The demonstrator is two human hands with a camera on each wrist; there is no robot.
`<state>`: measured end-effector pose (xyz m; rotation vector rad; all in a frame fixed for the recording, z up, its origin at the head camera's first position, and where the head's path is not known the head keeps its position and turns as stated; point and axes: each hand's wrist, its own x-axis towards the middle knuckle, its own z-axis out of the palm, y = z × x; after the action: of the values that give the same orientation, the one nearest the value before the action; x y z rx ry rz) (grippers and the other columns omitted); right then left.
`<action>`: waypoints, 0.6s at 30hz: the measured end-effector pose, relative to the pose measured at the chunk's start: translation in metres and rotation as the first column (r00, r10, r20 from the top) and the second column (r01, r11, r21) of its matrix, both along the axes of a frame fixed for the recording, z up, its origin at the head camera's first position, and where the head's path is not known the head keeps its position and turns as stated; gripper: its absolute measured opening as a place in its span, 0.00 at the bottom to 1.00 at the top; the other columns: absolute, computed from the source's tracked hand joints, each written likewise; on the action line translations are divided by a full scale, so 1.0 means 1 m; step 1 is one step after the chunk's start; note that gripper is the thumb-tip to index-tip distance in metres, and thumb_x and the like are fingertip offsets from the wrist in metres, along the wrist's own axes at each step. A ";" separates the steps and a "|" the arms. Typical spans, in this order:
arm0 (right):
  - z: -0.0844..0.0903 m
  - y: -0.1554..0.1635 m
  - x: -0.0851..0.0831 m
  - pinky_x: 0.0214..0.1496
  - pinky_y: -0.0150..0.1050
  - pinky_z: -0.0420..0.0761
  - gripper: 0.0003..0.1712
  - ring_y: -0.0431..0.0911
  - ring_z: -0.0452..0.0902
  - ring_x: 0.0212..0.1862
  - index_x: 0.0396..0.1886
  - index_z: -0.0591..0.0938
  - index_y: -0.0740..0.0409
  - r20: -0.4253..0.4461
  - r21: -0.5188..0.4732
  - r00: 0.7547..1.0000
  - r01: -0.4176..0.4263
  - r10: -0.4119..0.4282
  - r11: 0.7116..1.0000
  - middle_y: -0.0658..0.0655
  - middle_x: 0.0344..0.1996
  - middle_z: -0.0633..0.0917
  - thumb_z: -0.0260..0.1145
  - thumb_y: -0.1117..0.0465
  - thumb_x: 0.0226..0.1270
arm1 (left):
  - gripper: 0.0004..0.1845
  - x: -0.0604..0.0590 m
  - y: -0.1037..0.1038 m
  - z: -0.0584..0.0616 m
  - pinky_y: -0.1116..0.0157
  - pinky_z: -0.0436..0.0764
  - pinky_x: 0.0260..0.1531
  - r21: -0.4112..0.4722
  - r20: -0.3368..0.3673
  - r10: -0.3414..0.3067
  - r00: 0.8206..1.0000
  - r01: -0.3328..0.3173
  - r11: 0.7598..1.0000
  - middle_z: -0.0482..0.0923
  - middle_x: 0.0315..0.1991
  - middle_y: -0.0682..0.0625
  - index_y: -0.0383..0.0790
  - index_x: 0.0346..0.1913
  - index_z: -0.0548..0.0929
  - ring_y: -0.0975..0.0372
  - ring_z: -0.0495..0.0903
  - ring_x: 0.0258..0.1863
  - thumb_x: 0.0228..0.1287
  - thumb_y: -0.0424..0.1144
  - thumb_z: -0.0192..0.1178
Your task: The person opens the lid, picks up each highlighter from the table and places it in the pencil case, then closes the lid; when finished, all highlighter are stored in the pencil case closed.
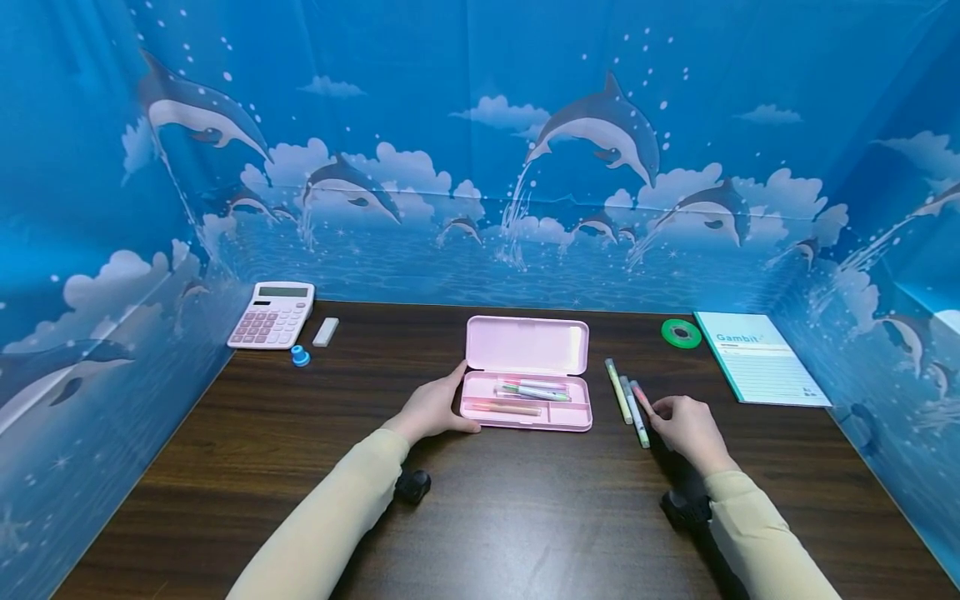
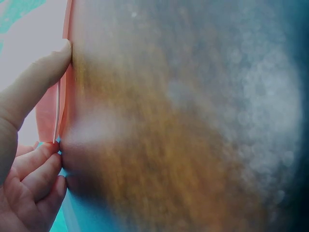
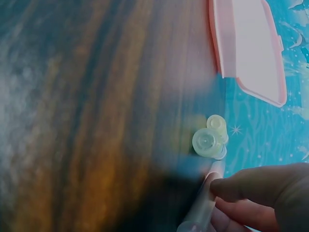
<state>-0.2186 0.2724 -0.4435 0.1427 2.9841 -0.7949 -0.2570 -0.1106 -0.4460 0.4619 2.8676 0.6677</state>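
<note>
An open pink pencil case (image 1: pixel 527 372) lies in the middle of the dark wooden table (image 1: pixel 525 517), with a few pens (image 1: pixel 534 389) in its tray. My left hand (image 1: pixel 435 408) grips the case's front left corner; in the left wrist view the thumb (image 2: pixel 36 79) presses the case's edge (image 2: pixel 46 121) and the curled fingers (image 2: pixel 38 164) touch it below. Three pens lie just right of the case: a yellow-green pen (image 1: pixel 618 388), a pale blue pen (image 1: pixel 634 412) and a pink pen (image 1: pixel 641 395). My right hand (image 1: pixel 686 421) pinches the pink pen (image 3: pixel 200 212) near its lower end.
A pink calculator (image 1: pixel 272 314), a white eraser (image 1: pixel 326 332) and a small blue object (image 1: pixel 301 356) sit at the back left. A green tape roll (image 1: pixel 681 333) and a teal notebook (image 1: pixel 761 358) lie at the back right. Dolphin-print walls enclose the table on three sides.
</note>
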 end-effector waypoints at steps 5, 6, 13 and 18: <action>0.000 0.003 0.001 0.25 0.39 0.71 0.12 0.47 0.71 0.23 0.37 0.83 0.71 -0.034 0.026 0.999 0.031 -0.030 0.999 0.60 0.24 0.82 0.62 0.65 0.58 | 0.63 0.000 0.000 0.000 0.53 0.68 0.62 0.007 0.008 0.003 1.000 -0.003 1.000 0.64 0.69 0.42 0.41 0.76 0.46 0.51 0.68 0.64 0.43 0.57 0.74; 0.000 0.003 0.001 0.26 0.40 0.71 0.12 0.48 0.71 0.24 0.36 0.83 0.71 -0.045 0.030 0.998 0.037 -0.036 0.999 0.61 0.25 0.82 0.63 0.65 0.58 | 0.63 0.000 0.000 0.000 0.54 0.68 0.62 0.005 0.009 0.004 1.000 -0.004 1.000 0.64 0.69 0.42 0.42 0.76 0.46 0.51 0.68 0.65 0.42 0.57 0.74; 0.001 0.003 0.002 0.29 0.42 0.71 0.10 0.50 0.72 0.28 0.36 0.83 0.68 -0.131 0.029 0.990 0.052 -0.048 0.998 0.61 0.28 0.82 0.64 0.65 0.57 | 0.63 0.000 -0.001 0.000 0.54 0.68 0.62 0.009 0.009 -0.001 1.000 0.001 1.000 0.64 0.69 0.42 0.42 0.76 0.46 0.51 0.68 0.64 0.43 0.57 0.74; 0.007 -0.005 0.005 0.27 0.40 0.69 0.09 0.49 0.70 0.29 0.36 0.83 0.64 -0.191 0.061 0.981 0.016 -0.004 0.998 0.59 0.28 0.80 0.66 0.65 0.55 | 0.63 0.000 -0.001 0.000 0.53 0.68 0.62 0.007 0.012 0.004 1.000 -0.004 1.000 0.64 0.69 0.42 0.42 0.76 0.46 0.51 0.68 0.65 0.43 0.57 0.74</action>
<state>-0.2136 0.2677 -0.4367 0.0882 3.1926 -0.7581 -0.2566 -0.1119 -0.4461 0.4521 2.8561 0.6785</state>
